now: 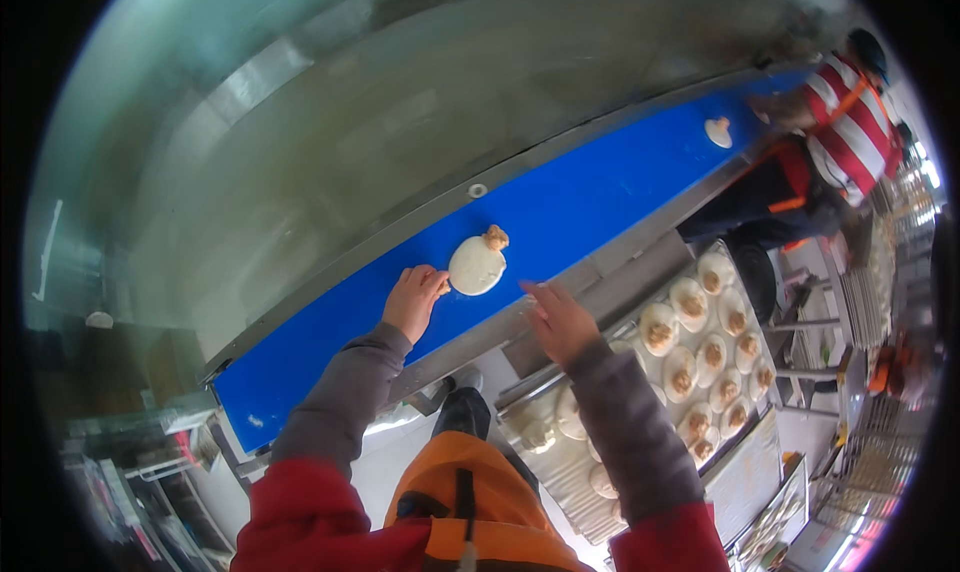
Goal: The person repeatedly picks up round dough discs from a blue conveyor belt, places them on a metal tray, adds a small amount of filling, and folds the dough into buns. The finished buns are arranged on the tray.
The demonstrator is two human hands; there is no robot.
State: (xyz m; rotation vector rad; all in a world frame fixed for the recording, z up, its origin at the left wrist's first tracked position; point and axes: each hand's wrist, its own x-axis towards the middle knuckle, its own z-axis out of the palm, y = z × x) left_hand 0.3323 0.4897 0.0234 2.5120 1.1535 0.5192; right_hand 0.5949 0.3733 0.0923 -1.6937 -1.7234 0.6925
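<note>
A pale, flat round of dough point(476, 266) lies on the blue conveyor belt point(590, 207), with a lump of brown filling point(495, 237) at its upper right edge. My left hand point(415, 302) is at the dough's left edge, fingers drawn together; a small tan bit shows by the fingertips, and I cannot make out whether it is filling. To the right of the dough, apart from it, my right hand point(560, 320) hovers by the belt's near edge, fingers stretched out and slightly blurred, holding nothing visible.
At the lower right, a metal tray point(555, 467) carries several dough rounds topped with filling. Another dough round point(718, 133) lies farther along the belt, near a co-worker point(850, 122) in a striped shirt. Stacked trays and racks point(865, 287) stand at the far right.
</note>
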